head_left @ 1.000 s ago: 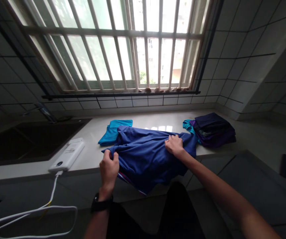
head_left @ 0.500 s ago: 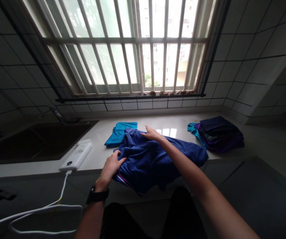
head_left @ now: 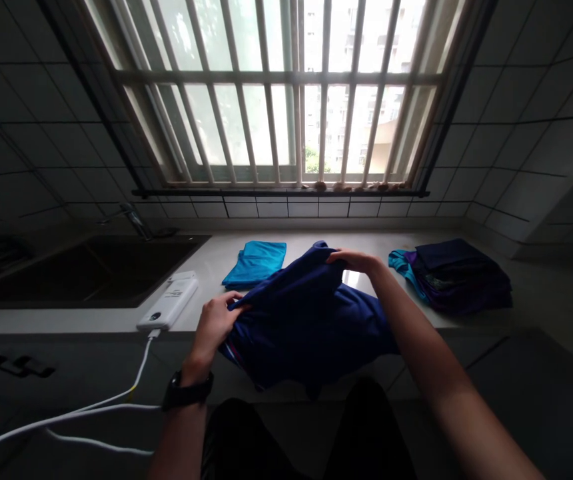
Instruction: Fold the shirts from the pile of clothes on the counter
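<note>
A dark blue garment (head_left: pixel 311 327), its exact kind unclear, lies partly on the counter and drapes over the front edge, with a striped trim at its lower left. My left hand (head_left: pixel 219 320), a black watch on its wrist, pinches the garment's left edge. At the far side, my right hand (head_left: pixel 354 260) grips the cloth and holds it raised off the counter. Just behind and left of the garment lies a folded turquoise cloth (head_left: pixel 258 262).
A pile of folded dark and purple clothes (head_left: pixel 461 277) sits on the counter (head_left: pixel 206 267) at right. To the left are a white power bank (head_left: pixel 169 302) with a plugged-in cable (head_left: pixel 141 363), a dark sink (head_left: pixel 91 280) and a tap (head_left: pixel 135 220). A barred window is behind.
My right hand has taken hold of the garment's far edge and lifted it, where before its fingers were spread over the cloth. The view has shifted slightly left.
</note>
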The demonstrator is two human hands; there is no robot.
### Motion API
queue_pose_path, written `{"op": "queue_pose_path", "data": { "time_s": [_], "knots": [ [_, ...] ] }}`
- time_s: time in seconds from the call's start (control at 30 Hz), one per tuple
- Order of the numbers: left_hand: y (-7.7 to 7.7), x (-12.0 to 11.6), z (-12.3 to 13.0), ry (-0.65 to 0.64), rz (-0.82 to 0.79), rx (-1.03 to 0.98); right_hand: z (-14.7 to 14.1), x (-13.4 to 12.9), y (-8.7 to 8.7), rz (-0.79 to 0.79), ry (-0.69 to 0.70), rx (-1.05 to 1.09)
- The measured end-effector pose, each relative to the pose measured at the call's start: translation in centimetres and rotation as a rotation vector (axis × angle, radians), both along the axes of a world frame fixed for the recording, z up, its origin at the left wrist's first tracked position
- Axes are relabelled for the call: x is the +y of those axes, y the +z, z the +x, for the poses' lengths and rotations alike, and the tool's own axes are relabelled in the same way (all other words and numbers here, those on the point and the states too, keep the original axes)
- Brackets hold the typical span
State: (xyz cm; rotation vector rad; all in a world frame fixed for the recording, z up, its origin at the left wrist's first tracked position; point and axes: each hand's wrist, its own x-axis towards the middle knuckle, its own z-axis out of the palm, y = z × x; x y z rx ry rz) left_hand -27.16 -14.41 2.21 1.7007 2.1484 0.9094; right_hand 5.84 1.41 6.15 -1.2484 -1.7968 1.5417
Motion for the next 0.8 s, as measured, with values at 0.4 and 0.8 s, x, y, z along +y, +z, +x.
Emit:
{"op": "queue_pose_path", "data": {
  "time_s": [0.4, 0.8],
  "knots": [
    [5.0, 12.0, 10.6, -0.165, 0.239, 0.385, 4.9, 4.4, 1.2, 0.660, -0.806, -0.189],
    [-2.6, 4.2, 9.7, -0.066, -0.097, 0.507, 3.1, -2.9, -8.7, 0.388, -0.298, -1.077]
  ]
}}
